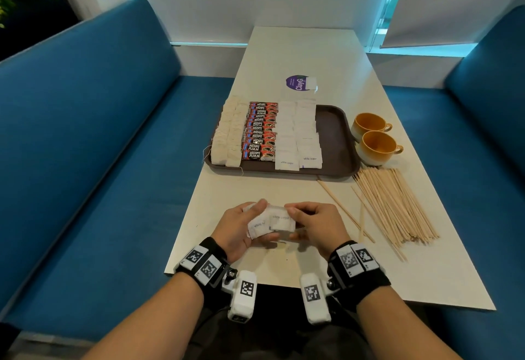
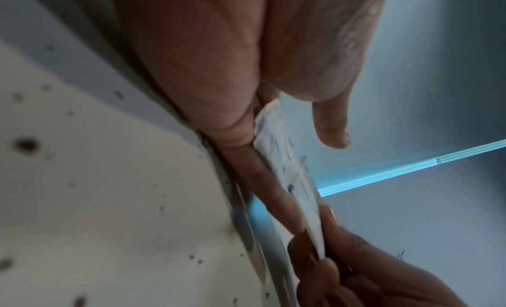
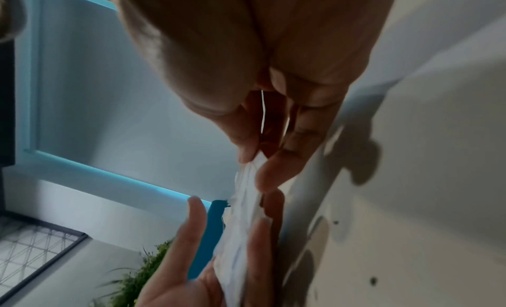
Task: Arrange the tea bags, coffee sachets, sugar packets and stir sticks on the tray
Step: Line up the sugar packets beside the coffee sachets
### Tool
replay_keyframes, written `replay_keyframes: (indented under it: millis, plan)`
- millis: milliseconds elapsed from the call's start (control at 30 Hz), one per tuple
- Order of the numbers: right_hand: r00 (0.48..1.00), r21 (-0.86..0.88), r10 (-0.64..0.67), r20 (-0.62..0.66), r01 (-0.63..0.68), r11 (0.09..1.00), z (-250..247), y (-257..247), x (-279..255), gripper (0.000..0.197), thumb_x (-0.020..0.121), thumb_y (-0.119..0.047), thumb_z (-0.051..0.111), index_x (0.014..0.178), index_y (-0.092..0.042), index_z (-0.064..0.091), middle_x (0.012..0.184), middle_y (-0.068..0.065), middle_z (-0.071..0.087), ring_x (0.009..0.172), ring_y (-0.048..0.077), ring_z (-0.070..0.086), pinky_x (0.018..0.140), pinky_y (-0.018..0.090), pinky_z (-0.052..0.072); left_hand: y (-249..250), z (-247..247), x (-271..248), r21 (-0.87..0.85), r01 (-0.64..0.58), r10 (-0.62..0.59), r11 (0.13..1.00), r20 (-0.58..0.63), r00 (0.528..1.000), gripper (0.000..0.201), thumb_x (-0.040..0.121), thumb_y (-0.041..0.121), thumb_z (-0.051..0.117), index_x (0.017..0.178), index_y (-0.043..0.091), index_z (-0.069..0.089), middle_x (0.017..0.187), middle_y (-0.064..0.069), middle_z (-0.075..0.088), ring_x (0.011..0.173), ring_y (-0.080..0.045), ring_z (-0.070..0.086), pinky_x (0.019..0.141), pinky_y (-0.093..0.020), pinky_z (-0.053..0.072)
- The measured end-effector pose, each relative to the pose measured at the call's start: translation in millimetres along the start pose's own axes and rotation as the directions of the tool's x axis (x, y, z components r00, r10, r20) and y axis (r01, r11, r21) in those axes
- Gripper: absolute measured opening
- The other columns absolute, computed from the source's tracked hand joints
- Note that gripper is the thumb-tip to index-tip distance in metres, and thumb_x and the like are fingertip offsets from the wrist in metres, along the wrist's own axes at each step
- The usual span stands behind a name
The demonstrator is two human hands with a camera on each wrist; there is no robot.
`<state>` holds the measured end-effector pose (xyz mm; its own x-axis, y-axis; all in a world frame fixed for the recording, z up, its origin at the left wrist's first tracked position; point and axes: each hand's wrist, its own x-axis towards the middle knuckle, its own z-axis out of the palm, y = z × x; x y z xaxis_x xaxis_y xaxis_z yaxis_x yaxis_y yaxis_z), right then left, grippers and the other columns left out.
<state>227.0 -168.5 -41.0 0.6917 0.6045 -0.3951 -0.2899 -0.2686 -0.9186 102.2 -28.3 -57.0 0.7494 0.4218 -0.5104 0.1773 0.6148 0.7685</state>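
Note:
Near the table's front edge both hands hold a small stack of white sugar packets. My left hand cradles the stack from below and the left. My right hand pinches the top packet at its right end between thumb and forefinger. The brown tray further back carries two rows of tea bags, a row of red coffee sachets and two rows of sugar packets. Its right strip is bare. Wooden stir sticks lie in a loose pile right of my hands.
Two yellow cups stand right of the tray. A purple round sticker with one white packet on it lies behind the tray. Blue benches flank the white table on both sides. A few stray sticks lie close to my right hand.

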Motion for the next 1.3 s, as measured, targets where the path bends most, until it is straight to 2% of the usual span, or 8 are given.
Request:
replay_keyframes:
  millis: [233, 367, 500, 667, 833, 933, 1100, 1300]
  plan:
    - [0.993, -0.060, -0.115, -0.026, 0.113, 0.992, 1.4, 5.0, 5.8, 0.008, 0.092, 0.003, 0.067, 0.092, -0.005, 0.064, 0.077, 0.016, 0.068, 0.051, 0.031, 0.061, 0.048, 0.039, 0.050, -4.4, -0.6, 1.1, 0.085, -0.039, 0.041, 0.996, -0.015, 0.999, 0.045, 0.085, 0.007, 0.078, 0.126, -0.002, 0.061, 0.112, -0.032, 0.071, 0.071, -0.036, 0.069, 0.061, -0.050, 0.063]
    - [0.988, -0.122, -0.145, 0.046, 0.150, 0.981, -2.0, 8.3, 6.4, 0.014, 0.084, 0.006, 0.074, 0.081, -0.008, 0.075, 0.083, 0.018, 0.072, 0.067, 0.034, 0.070, 0.067, 0.048, 0.061, -4.1, -0.2, 1.3, 0.087, -0.046, 0.047, 0.995, -0.005, 0.999, 0.045, 0.085, 0.010, 0.077, 0.126, -0.002, 0.063, 0.111, -0.031, 0.072, 0.068, -0.035, 0.069, 0.061, -0.049, 0.063]
    - [0.987, -0.090, -0.133, 0.091, 0.141, 0.986, -3.3, 10.6, 7.1, 0.023, 0.080, 0.007, 0.079, 0.093, -0.012, 0.080, 0.088, 0.016, 0.077, 0.087, 0.037, 0.075, 0.083, 0.046, 0.063, -2.2, 0.7, 0.7, 0.082, -0.043, 0.045, 0.996, -0.019, 0.999, 0.037, 0.092, 0.022, 0.072, 0.120, -0.002, 0.066, 0.104, -0.026, 0.074, 0.075, -0.037, 0.070, 0.063, -0.050, 0.063]
    - [0.990, -0.013, -0.101, 0.094, 0.103, 0.995, 0.1, 12.6, 7.8, 0.031, 0.077, 0.010, 0.080, 0.100, -0.011, 0.079, 0.086, 0.010, 0.074, 0.084, 0.028, 0.074, 0.086, 0.045, 0.062, -2.3, -1.6, 3.3, 0.044, -0.010, 0.013, 0.999, -0.064, 0.998, 0.035, 0.101, 0.024, 0.061, 0.118, -0.007, 0.063, 0.114, -0.035, 0.069, 0.088, -0.047, 0.068, 0.075, -0.064, 0.060]
    - [0.993, -0.017, -0.073, 0.087, 0.075, 0.997, -5.5, 13.9, 12.5, 0.025, 0.076, 0.006, 0.083, 0.092, -0.014, 0.082, 0.086, 0.011, 0.068, 0.077, 0.027, 0.070, 0.074, 0.041, 0.060, -0.9, -0.7, 3.2, -0.049, 0.007, -0.009, 0.999, -0.056, 0.998, 0.035, 0.104, 0.025, 0.055, 0.124, -0.003, 0.060, 0.115, -0.032, 0.070, 0.080, -0.041, 0.072, 0.073, -0.058, 0.061]
    - [0.994, -0.045, -0.104, 0.036, 0.106, 0.993, -12.7, 6.4, 16.9, 0.021, 0.078, 0.004, 0.082, 0.090, -0.013, 0.082, 0.085, 0.007, 0.069, 0.072, 0.022, 0.070, 0.069, 0.035, 0.060, 2.0, 0.0, -0.8, -0.175, 0.026, -0.030, 0.984, -0.021, 0.999, 0.029, 0.102, 0.011, 0.048, 0.123, -0.006, 0.057, 0.116, -0.035, 0.069, 0.086, -0.047, 0.072, 0.068, -0.047, 0.065]
    - [0.976, -0.043, -0.197, -0.096, 0.193, 0.980, -38.9, -23.9, 43.4, 0.023, 0.081, 0.006, 0.079, 0.095, -0.012, 0.080, 0.091, 0.009, 0.069, 0.083, 0.023, 0.073, 0.076, 0.030, 0.063, 1.5, -3.0, -1.1, -0.219, 0.019, -0.009, 0.976, 0.046, 0.999, 0.045, 0.083, -0.019, 0.030, 0.120, -0.011, 0.055, 0.122, -0.044, 0.059, 0.108, -0.059, 0.065, 0.078, -0.047, 0.064]
    - [0.955, -0.117, -0.236, -0.181, 0.217, 0.969, -70.7, -66.2, 96.7, 0.024, 0.085, 0.001, 0.078, 0.102, -0.014, 0.078, 0.106, 0.008, 0.075, 0.095, 0.021, 0.075, 0.084, 0.032, 0.063, -2.5, -5.2, 4.9, -0.196, 0.012, -0.007, 0.981, 0.028, 1.000, 0.042, 0.087, -0.026, 0.042, 0.123, -0.011, 0.058, 0.125, -0.036, 0.063, 0.102, -0.057, 0.068, 0.081, -0.047, 0.064]
